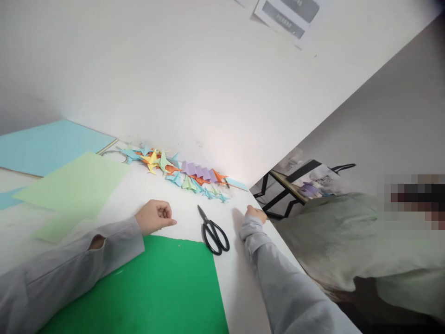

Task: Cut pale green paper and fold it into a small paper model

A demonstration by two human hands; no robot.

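Note:
My left hand [155,217] is just above the white table, near the top edge of a green sheet [146,287]. Its fingers are curled in, the thumb points right, and nothing shows in it. Black-handled scissors [212,232] lie between my hands, blades pointing away, handles partly over the green sheet's corner. At the table's right edge is my right hand [256,212]; its fingers are mostly hidden. Along the wall lies a row of folded paper cranes [162,160] in several colours, with a pleated purple paper strip [199,171] among them.
Light green sheets [79,181] and a large light blue sheet [52,144] lie at left. Printed paper [287,16] hangs on the white wall. Beyond the table's right edge sit a person in grey-green clothing [330,236] and a low stand with a bag [314,178].

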